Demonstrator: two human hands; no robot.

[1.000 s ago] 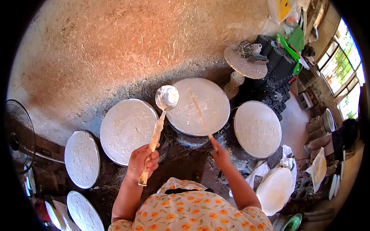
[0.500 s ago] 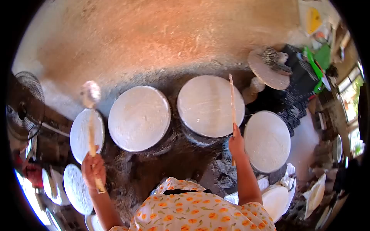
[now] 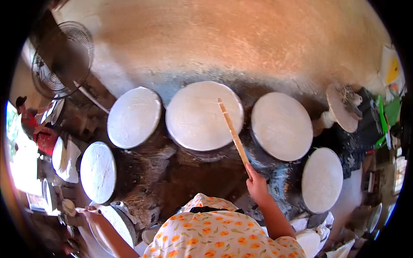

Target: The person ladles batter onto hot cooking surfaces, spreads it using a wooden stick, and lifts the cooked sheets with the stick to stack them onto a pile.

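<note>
My right hand (image 3: pixel 257 185) is closed around the lower end of a long flat wooden stick (image 3: pixel 234 134). The stick slants up and left, its tip over the middle of a large round white-topped griddle (image 3: pixel 193 116); contact cannot be told. At the lower left, my left hand (image 3: pixel 92 213) grips the handle of a ladle. The ladle's round bowl (image 3: pixel 69 207) points left, away from the griddles. Below my left forearm lies a wide round vessel with a white top (image 3: pixel 118 225), partly hidden by the arm.
More white-topped griddles curve around me: left (image 3: pixel 134 117), far left (image 3: pixel 98 172), right (image 3: pixel 282 126) and far right (image 3: pixel 322 180). A standing fan (image 3: pixel 64 60) is at the upper left. A person in red (image 3: pixel 43 133) is behind it. A plastered wall (image 3: pixel 241 38) rises behind.
My view has turned left. My left hand has swung the ladle from above the left griddles down to the lower left. The stick has moved from the right-hand large griddle to its left neighbour.
</note>
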